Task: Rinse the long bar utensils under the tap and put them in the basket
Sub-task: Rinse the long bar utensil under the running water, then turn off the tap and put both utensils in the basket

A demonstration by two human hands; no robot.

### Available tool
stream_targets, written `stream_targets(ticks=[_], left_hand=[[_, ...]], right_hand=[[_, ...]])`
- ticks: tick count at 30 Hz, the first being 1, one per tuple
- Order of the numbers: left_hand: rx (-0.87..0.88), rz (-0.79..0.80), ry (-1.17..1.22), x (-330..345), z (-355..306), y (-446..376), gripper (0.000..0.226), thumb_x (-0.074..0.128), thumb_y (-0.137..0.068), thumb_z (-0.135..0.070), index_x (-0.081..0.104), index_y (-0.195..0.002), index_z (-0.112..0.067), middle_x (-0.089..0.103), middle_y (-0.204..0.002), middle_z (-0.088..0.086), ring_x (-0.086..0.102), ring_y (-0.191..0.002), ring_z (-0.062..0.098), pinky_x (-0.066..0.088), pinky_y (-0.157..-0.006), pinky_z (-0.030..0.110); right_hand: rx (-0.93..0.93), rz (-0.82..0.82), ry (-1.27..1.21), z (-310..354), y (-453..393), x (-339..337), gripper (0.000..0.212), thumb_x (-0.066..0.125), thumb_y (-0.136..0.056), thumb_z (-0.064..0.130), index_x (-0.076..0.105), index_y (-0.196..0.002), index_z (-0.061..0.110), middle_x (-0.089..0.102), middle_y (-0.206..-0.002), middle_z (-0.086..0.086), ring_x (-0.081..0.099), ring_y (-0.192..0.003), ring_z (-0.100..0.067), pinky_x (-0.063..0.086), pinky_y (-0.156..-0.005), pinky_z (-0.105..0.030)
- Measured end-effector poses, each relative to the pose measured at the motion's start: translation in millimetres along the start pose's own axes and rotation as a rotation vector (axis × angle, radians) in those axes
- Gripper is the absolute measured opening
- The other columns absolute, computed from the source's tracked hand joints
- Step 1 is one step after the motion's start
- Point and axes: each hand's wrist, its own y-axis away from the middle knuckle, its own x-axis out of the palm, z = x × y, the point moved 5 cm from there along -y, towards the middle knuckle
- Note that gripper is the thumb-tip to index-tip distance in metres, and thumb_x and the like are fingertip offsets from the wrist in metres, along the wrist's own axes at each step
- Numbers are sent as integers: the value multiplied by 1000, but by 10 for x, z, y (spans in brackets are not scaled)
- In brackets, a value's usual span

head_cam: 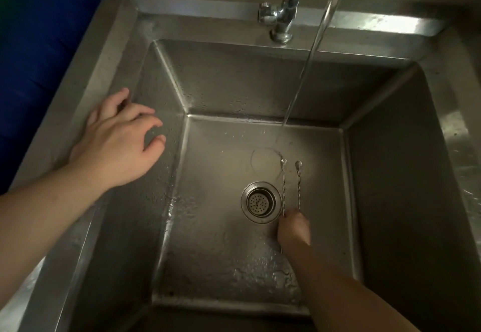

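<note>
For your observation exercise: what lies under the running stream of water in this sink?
The water stream lands on the bare sink floor, just beyond the tips of two bar spoons held by the right hand. That hand covers their lower ends.

Two bar spoons (291,188) in sink (390,175) (right of drain (261,202))

Dim, rim glare, soft wide-angle edges

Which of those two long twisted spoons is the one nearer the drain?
The left bar spoon, running right alongside the drain strainer. The right bar spoon lies parallel but farther out. The right hand grips both.
</note>
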Motion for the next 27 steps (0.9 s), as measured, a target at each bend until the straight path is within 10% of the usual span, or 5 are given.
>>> stream_targets(ticks=[11,21,27], left_hand=[[9,3,-13,45,31,-16,50,39,-84,-53,64,-117,-25,54,-137,-6,18,-142,26,23,-109,53],[31,-23,5,15,22,-7,53,40,-81,-52,67,-114,-20,60,-129,-2,25,-139,31,29,-106,54],[8,-18,21,39,49,-13,58,40,-79,-51,63,-119,-16,60,-131,2,22,-140,28,27,-107,52]], right_hand=[[-97,-47,-29,81,126,-79,24,48,-97,19,64,-107,3,67,-110,-20,63,-99,-35,51,-82,-37],[-1060,-581,-32,2156,1242,-1181,35,58,-81,15,62,-113,2,61,-120,-18,54,-110,-39,49,-87,-49],[-849,-637,280,3194,1073,-1796,72,43,-91,15,12,-155,3,-1,-165,-19,-5,-152,-36,10,-121,-56]])
